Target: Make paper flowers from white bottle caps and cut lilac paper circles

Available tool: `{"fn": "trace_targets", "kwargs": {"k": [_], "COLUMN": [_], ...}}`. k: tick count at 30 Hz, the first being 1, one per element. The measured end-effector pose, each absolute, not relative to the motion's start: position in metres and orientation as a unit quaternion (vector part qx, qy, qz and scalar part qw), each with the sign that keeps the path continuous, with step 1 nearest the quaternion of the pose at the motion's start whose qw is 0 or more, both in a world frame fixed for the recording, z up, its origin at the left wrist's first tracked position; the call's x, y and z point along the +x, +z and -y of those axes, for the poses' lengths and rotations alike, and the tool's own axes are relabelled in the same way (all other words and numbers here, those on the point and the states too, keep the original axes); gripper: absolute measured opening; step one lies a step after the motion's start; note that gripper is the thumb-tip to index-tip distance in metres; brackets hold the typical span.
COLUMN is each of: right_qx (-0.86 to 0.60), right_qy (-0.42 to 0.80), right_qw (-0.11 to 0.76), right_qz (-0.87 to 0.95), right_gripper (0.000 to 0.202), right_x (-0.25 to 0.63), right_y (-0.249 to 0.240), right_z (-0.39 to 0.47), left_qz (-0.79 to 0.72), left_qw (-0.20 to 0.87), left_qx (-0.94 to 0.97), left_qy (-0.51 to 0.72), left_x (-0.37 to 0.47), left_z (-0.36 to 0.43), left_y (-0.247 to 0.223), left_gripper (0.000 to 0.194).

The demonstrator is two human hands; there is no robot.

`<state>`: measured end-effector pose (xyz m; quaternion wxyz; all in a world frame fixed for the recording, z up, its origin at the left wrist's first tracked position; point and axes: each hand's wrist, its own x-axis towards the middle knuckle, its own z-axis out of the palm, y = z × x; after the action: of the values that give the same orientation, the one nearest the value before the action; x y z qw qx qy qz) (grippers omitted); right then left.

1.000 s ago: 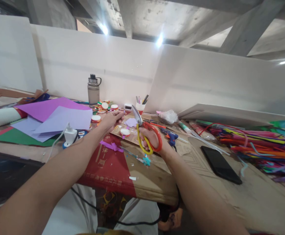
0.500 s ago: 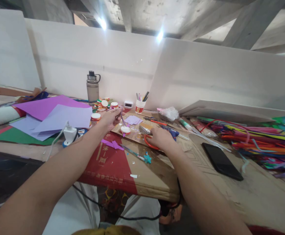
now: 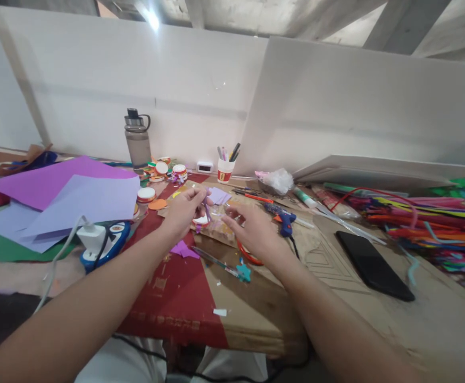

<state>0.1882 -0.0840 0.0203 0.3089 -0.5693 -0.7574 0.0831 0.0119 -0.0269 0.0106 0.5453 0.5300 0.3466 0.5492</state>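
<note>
Probably light, limp, tears easily: purple strip (image 3: 207, 208) pinched in left hand (image 3: 183, 213), best held by one end. Right hand (image 3: 257, 232) spread nearby.

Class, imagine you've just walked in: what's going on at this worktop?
A person's left hand pinches a thin purple strip above the worktop. The right hand is close by, fingers loosely open and apparently empty, an orange-red loop showing below it. Lavender paper pieces lie just beyond; a blue glue gun rests to the right.
</note>
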Motion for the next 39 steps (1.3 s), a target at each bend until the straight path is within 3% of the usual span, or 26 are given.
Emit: {"fn": "trace_targets", "kwargs": {"k": [4,12,19,32,39], "right_qx": [-0.559,-0.562,-0.554,-0.525,-0.533], "right_qy": [0.094,0.182,0.203,0.405,0.410], "right_qw": [0.314,0.300,0.319,0.381,0.388], "right_qz": [0.761,0.749,0.742,0.645,0.630], "right_gripper": [0.036,0.030,0.013,0.029,0.023], "right_x": [0.180,0.168,0.159,0.174,0.180], "right_y": [0.010,0.000,-0.007,-0.006,-0.003], "right_z": [0.084,0.086,0.086,0.069,0.066], "left_qz": [-0.373,-0.372,-0.377,-0.316,-0.360], "left_qw": [0.579,0.620,0.645,0.684,0.653], "left_qx": [0.535,0.488,0.459,0.463,0.476], "left_qy": [0.489,0.489,0.481,0.466,0.467], "left_x": [0.017,0.024,0.029,0.026,0.021], "left_z": [0.032,0.035,0.040,0.025,0.026], "left_y": [0.005,-0.009,-0.012,-0.009,-0.004], "left_gripper": [0.034,0.032,0.033,0.038,0.034]}}
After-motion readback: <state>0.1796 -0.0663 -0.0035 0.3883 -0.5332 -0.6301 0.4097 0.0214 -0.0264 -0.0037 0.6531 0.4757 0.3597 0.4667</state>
